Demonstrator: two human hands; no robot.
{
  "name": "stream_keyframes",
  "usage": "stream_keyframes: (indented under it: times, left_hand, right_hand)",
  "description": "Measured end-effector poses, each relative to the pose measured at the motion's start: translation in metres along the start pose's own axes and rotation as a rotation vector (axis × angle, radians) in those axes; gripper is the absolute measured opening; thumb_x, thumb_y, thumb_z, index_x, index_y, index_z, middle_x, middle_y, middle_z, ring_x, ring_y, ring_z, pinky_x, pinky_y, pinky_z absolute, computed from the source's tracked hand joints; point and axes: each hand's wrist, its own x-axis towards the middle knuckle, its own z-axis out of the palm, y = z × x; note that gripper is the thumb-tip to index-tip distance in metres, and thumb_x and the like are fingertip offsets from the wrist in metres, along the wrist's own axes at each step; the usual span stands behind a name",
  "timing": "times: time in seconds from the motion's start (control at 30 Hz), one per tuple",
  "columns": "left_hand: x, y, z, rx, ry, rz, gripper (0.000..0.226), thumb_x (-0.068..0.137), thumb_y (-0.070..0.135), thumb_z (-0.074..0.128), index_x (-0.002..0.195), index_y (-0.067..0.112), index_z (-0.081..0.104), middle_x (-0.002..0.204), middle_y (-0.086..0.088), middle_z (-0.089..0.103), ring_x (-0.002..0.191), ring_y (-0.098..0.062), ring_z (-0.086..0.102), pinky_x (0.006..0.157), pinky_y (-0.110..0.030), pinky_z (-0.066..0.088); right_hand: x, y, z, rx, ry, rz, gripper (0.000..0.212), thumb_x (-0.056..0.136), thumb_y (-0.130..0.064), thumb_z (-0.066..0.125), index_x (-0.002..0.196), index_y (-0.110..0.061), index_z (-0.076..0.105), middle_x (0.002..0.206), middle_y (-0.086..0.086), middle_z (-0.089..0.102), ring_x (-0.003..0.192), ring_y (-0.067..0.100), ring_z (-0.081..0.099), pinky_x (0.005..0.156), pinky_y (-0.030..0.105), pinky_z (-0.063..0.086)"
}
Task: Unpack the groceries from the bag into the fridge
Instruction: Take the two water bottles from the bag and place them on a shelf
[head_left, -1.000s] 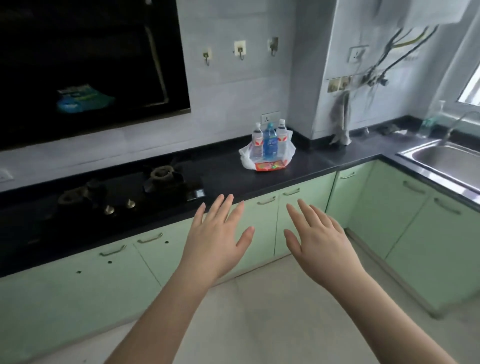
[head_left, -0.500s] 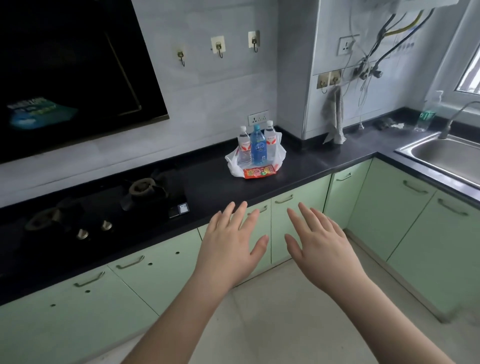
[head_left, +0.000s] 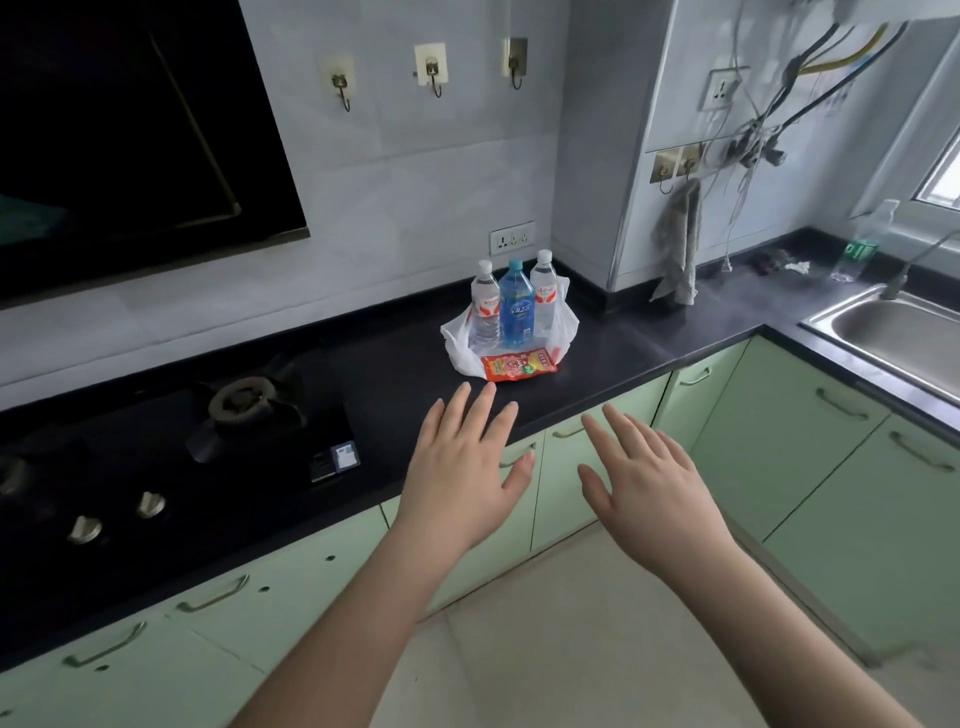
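Note:
A white plastic bag (head_left: 567, 323) lies opened out on the black countertop (head_left: 618, 358). In it stand two clear water bottles (head_left: 485, 306) (head_left: 543, 291) and a blue bottle (head_left: 516, 305) between them. A red snack packet (head_left: 518, 366) lies flat at the bag's front. My left hand (head_left: 465, 475) hovers with fingers spread, its fingertips just short of the packet. My right hand (head_left: 647, 475) is spread the same way in front of the cabinet doors. Both hands hold nothing. No fridge is in view.
A gas hob (head_left: 171, 457) with two burners fills the counter to the left. A steel sink (head_left: 898, 332) sits at the right, with a bottle (head_left: 862, 244) near the window. Green cabinets (head_left: 779, 467) run below. A cloth (head_left: 678, 244) hangs at the wall corner.
The view has closed in on the counter and the bag. Both open hands have come forward towards the bag, the left now reaching over the counter's edge.

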Motion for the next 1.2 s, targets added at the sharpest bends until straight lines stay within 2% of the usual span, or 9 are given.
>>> stream_keyframes:
  times: [0.13,0.2,0.37,0.63,0.73,0.87,0.97,1.03,1.2]
  left_hand:
    - [0.026,-0.008,0.020,-0.003,-0.057,0.009,0.067,0.098,0.061,0.017,0.155,0.027,0.015,0.165,-0.002,0.005,0.151,-0.024,-0.004,0.121,-0.042,-0.004]
    - [0.041,-0.012,0.031,0.012,-0.072,0.002,0.067,0.098,0.061,0.016,0.156,0.027,0.014,0.166,-0.003,0.004,0.151,-0.025,-0.006,0.120,-0.042,-0.006]
    - [0.095,-0.009,0.053,0.025,-0.088,-0.036,0.073,0.093,0.062,0.008,0.156,0.026,0.014,0.166,-0.002,0.003,0.151,-0.025,-0.006,0.120,-0.042,-0.006]
    - [0.180,0.016,0.075,0.089,-0.145,-0.109,0.068,0.095,0.059,0.011,0.155,0.026,0.016,0.165,-0.001,0.006,0.151,-0.027,-0.005,0.121,-0.044,-0.002]
    - [0.205,0.020,0.082,0.100,-0.171,-0.153,0.064,0.099,0.055,0.018,0.156,0.026,0.014,0.165,-0.002,0.005,0.151,-0.029,-0.005,0.121,-0.046,-0.003]
    - [0.228,0.023,0.093,0.115,-0.198,-0.177,0.063,0.101,0.054,0.021,0.156,0.026,0.010,0.166,-0.004,0.002,0.151,-0.027,-0.007,0.121,-0.046,-0.005]
    - [0.241,0.016,0.098,0.124,-0.196,-0.197,0.062,0.101,0.054,0.021,0.156,0.026,0.011,0.165,-0.004,0.004,0.151,-0.027,-0.004,0.121,-0.048,-0.005]
    - [0.252,0.008,0.105,0.113,-0.194,-0.210,0.062,0.101,0.053,0.022,0.156,0.026,0.013,0.165,-0.004,0.006,0.151,-0.027,-0.002,0.121,-0.047,-0.003]
    - [0.278,-0.019,0.128,0.068,-0.203,-0.207,0.061,0.101,0.052,0.026,0.155,0.024,0.018,0.165,-0.005,0.010,0.151,-0.028,0.000,0.120,-0.046,-0.001]
  right_hand:
    - [0.035,0.007,0.007,-0.007,-0.024,-0.018,0.060,0.094,-0.049,0.024,0.148,-0.024,0.033,0.154,0.003,0.035,0.141,0.020,0.032,0.114,0.038,0.024]
    - [0.054,0.013,0.013,-0.003,-0.018,-0.024,0.061,0.094,-0.050,0.023,0.148,-0.023,0.035,0.154,0.004,0.035,0.142,0.021,0.029,0.115,0.039,0.021]
    - [0.102,0.040,0.035,0.026,-0.015,-0.036,0.063,0.091,-0.050,0.025,0.140,-0.018,0.049,0.145,0.009,0.047,0.137,0.028,0.038,0.112,0.044,0.030]
    - [0.180,0.104,0.053,0.059,-0.061,-0.122,0.060,0.091,-0.048,0.030,0.137,-0.016,0.052,0.141,0.009,0.052,0.132,0.031,0.045,0.108,0.047,0.035]
    - [0.210,0.122,0.061,0.099,-0.068,-0.157,0.061,0.093,-0.049,0.029,0.143,-0.017,0.044,0.147,0.008,0.045,0.136,0.030,0.040,0.111,0.044,0.031]
    - [0.239,0.131,0.078,0.208,-0.126,-0.215,0.062,0.098,-0.046,0.035,0.153,-0.023,0.020,0.160,0.004,0.019,0.146,0.023,0.017,0.117,0.035,0.014]
    - [0.258,0.128,0.085,0.222,-0.135,-0.250,0.063,0.098,-0.047,0.033,0.154,-0.024,0.014,0.161,0.002,0.015,0.147,0.021,0.012,0.117,0.034,0.009]
    - [0.272,0.126,0.093,0.212,-0.142,-0.267,0.062,0.098,-0.048,0.032,0.153,-0.024,0.015,0.160,0.002,0.017,0.147,0.022,0.013,0.117,0.034,0.008]
    - [0.308,0.116,0.112,0.159,-0.146,-0.277,0.060,0.096,-0.047,0.040,0.150,-0.023,0.027,0.156,0.006,0.030,0.144,0.026,0.027,0.116,0.039,0.019]
